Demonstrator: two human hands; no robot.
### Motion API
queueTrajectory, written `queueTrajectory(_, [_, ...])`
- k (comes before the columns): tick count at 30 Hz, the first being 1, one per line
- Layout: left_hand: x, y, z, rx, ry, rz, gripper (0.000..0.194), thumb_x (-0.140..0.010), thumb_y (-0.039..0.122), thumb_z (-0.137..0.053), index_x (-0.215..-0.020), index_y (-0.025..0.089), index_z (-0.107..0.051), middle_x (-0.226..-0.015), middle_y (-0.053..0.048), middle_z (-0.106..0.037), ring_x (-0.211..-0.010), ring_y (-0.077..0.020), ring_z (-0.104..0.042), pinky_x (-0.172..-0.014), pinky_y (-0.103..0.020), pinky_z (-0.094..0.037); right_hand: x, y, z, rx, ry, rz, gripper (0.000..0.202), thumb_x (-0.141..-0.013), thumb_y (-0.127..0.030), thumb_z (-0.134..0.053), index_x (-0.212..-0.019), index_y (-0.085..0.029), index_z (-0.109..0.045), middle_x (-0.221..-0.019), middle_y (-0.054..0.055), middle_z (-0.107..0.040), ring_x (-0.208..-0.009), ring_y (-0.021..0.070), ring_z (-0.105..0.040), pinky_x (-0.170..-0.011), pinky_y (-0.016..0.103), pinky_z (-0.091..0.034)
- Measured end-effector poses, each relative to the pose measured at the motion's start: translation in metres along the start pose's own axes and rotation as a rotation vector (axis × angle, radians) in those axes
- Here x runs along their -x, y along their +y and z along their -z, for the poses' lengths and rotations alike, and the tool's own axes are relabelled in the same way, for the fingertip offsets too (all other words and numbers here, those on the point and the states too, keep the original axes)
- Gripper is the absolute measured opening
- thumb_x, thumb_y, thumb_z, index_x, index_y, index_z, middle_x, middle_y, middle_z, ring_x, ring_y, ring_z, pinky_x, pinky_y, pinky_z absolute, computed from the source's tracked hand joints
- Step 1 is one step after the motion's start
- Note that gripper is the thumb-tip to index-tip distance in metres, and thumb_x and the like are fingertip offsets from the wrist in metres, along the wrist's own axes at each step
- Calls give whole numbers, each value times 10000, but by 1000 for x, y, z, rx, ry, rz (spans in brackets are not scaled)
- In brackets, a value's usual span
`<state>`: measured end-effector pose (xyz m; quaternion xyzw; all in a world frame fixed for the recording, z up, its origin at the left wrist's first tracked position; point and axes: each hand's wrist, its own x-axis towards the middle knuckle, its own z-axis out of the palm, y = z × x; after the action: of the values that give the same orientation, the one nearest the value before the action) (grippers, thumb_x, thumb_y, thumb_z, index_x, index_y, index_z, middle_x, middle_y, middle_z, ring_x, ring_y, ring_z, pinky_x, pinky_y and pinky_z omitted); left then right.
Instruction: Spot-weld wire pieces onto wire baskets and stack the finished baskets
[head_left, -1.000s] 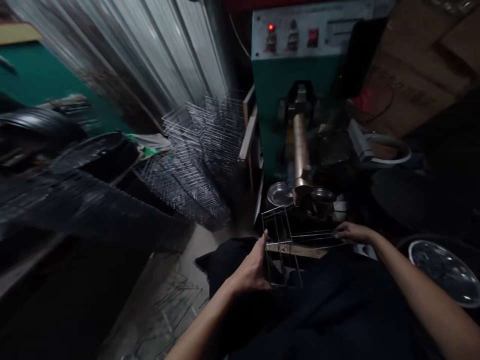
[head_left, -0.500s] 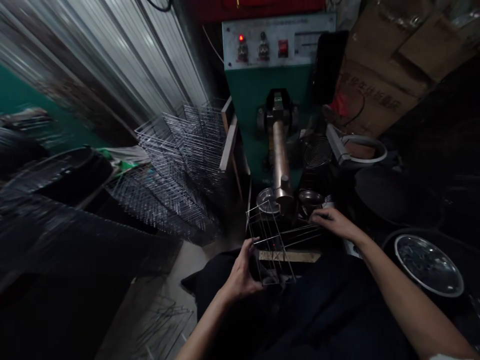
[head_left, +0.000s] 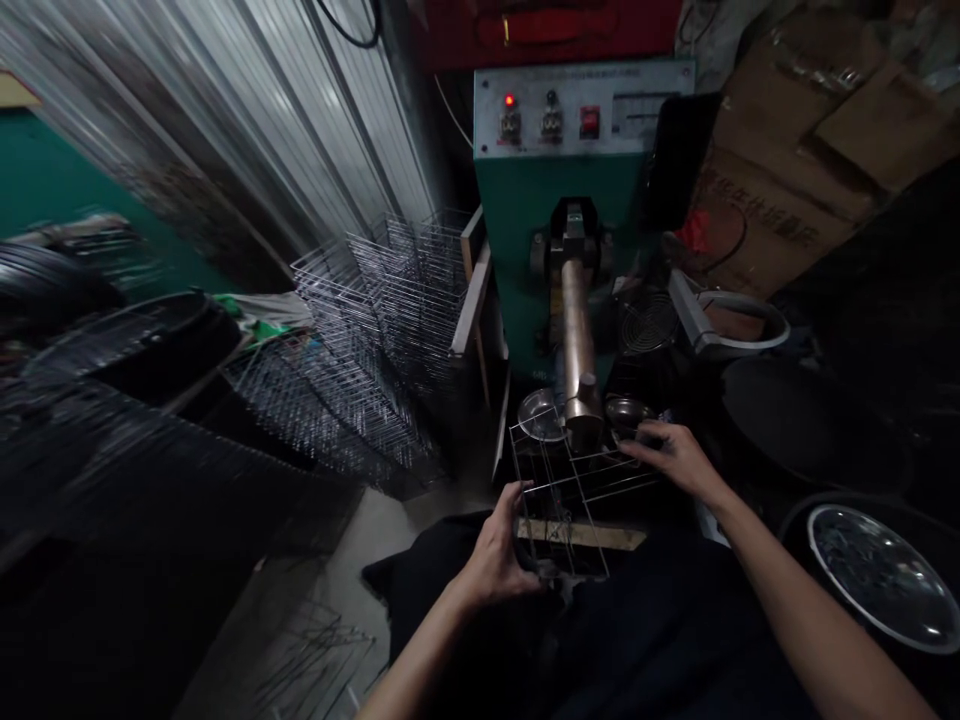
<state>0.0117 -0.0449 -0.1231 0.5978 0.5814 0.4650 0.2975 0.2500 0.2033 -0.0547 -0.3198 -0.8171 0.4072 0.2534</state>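
Note:
A thin wire frame (head_left: 577,478) lies below the tip of the copper-coloured arm (head_left: 577,330) of a green machine (head_left: 555,180). My left hand (head_left: 499,560) grips the frame's left side, thumb and fingers curved round its edge. At the frame's right end, my right hand (head_left: 667,455) has thumb and fingers pinched on its wires, near a small metal bowl (head_left: 628,410). Another shallow metal dish (head_left: 540,414) sits behind the frame, left of the arm's tip. A red lamp glows on the machine's panel.
Wire racks (head_left: 382,310) are stacked at the left beside a wooden board (head_left: 471,305). Loose wires (head_left: 315,650) lie on the floor. On the right are a round container with a shiny rim (head_left: 881,575), a dark round pan (head_left: 780,405) and cardboard boxes (head_left: 780,200).
The view has shifted, so the scene sits lower and further right. My right hand and the frame's right end have come up closer to the machine arm's tip. My left hand keeps its hold.

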Motion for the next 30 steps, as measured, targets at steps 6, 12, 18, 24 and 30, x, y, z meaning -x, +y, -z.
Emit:
queueTrajectory(6, [-2, -6, -2, 4, 12, 36, 1215, -544, 239, -922, -1533, 281, -217, -1535, -162, -449, -1429, -397, -495, -1202, -579, -412, -6, 3, 2, 20, 21, 18, 539, -846, -698, -714, -649, -205, -621, -686, -7, -543, -687, 178, -505, -648, 306, -360])
queueTrajectory(12, [-7, -10, -3, 36, 28, -3, 1244, -536, 221, -923, -1545, 297, -199, -1535, -150, -429, -1451, -401, -466, -1219, -600, -382, -10, 3, 6, 31, 8, 17, 548, -852, -703, -707, -635, -203, -650, -685, 3, -580, -684, 184, -530, -653, 309, -382])
queueTrajectory(18, [-8, -15, -4, 17, 24, 4, 1225, -580, 264, -913, -1557, 275, -175, -1561, -179, -400, -1470, -418, -440, -1223, -624, -368, -14, 8, 6, 43, 13, 22, 548, -851, -700, -703, -631, -203, -633, -672, -3, -550, -670, 178, -514, -629, 306, -371])
queueTrajectory(24, [-6, -27, -6, 18, 4, -15, 1340, -533, 233, -930, -1584, 274, -99, -1595, -195, -362, -1499, -433, -397, -1241, -641, -327, -15, 13, 5, 55, 12, 30, 531, -857, -686, -703, -647, -202, -644, -692, 0, -582, -683, 180, -531, -654, 301, -392])
queueTrajectory(30, [-9, -23, -5, 38, 8, 10, 1304, -514, 204, -919, -1571, 276, -159, -1575, -167, -392, -1484, -413, -422, -1246, -610, -337, -16, 10, 5, 79, 17, 18, 567, -839, -732, -681, -635, -204, -635, -681, 10, -579, -678, 187, -537, -643, 306, -410])
